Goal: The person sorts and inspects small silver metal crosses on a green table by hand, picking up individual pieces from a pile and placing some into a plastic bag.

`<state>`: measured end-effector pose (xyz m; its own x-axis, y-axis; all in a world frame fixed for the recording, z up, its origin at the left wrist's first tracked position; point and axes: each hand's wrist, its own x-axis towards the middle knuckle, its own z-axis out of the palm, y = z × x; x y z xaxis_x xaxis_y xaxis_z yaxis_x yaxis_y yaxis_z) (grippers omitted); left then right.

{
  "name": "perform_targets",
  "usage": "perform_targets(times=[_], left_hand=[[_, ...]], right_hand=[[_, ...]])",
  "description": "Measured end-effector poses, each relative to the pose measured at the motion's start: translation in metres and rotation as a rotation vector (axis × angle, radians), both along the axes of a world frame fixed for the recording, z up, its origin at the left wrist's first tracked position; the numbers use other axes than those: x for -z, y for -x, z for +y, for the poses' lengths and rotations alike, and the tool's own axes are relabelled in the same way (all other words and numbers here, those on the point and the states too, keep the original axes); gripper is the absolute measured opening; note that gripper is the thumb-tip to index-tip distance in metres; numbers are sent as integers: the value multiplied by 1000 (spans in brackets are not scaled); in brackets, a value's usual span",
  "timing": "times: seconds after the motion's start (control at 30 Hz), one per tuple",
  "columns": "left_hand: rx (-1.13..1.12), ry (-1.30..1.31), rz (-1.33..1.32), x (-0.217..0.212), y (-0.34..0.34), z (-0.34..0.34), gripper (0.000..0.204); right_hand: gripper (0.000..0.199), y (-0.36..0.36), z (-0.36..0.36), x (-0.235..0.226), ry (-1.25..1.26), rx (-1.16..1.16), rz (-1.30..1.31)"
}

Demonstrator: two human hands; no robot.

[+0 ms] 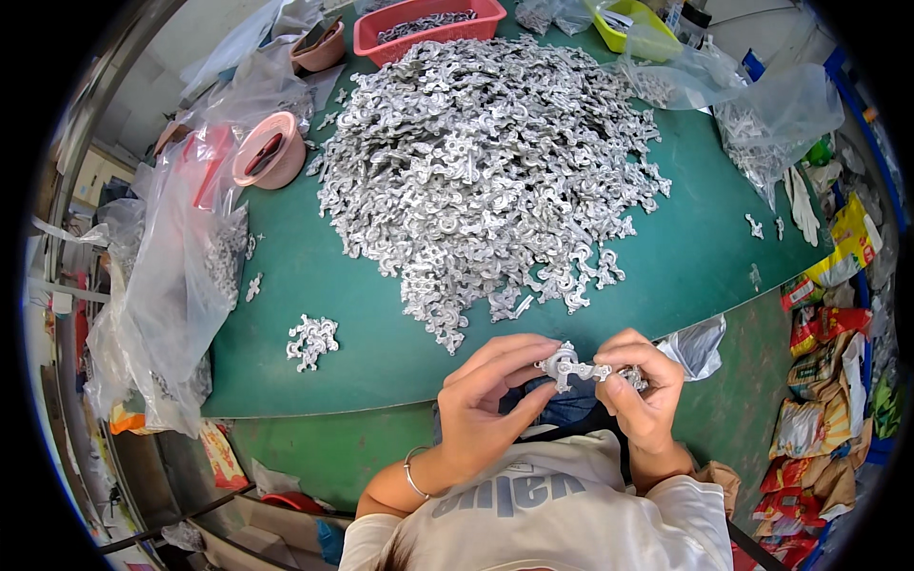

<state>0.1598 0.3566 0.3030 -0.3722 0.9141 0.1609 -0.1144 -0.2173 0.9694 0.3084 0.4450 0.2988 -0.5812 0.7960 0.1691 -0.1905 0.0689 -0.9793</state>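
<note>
Just past the table's near edge, I hold a silver-grey metal casting [575,369] with rounded ends and a narrow middle between both hands. The thumb and fingers of my left hand [481,404] pinch its left end. My right hand [649,395] grips the right end, where more of the same metal shows between the fingers; whether it is one part or two I cannot tell. A large heap of similar castings [486,171] lies beyond my hands on the green table [381,371]. A small cluster of castings [311,341] sits apart at the left.
A pink basket [269,152] and a clear plastic bag [171,276] of small parts stand at the left. At the back are a red bin [371,40] and a yellow-green bin [614,40]. Another parts bag [762,133] and a white glove [800,205] lie at the right.
</note>
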Motion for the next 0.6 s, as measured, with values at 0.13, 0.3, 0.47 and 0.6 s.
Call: perform_targets(times=[0.13,0.3,0.47,0.6], left_hand=[[15,6,5,-1,0,1,36],[29,-20,-45,2,-1,2,38],[18,-23,-96,5,-2,3,37],[13,-45,-126,7,-2,3,34]], right_hand=[[16,0,0,2,33,9,16],[16,-1,0,4,154,-8,57],[17,1,-2,7,256,-37,146],[16,2,-2,8,284,-66,170]])
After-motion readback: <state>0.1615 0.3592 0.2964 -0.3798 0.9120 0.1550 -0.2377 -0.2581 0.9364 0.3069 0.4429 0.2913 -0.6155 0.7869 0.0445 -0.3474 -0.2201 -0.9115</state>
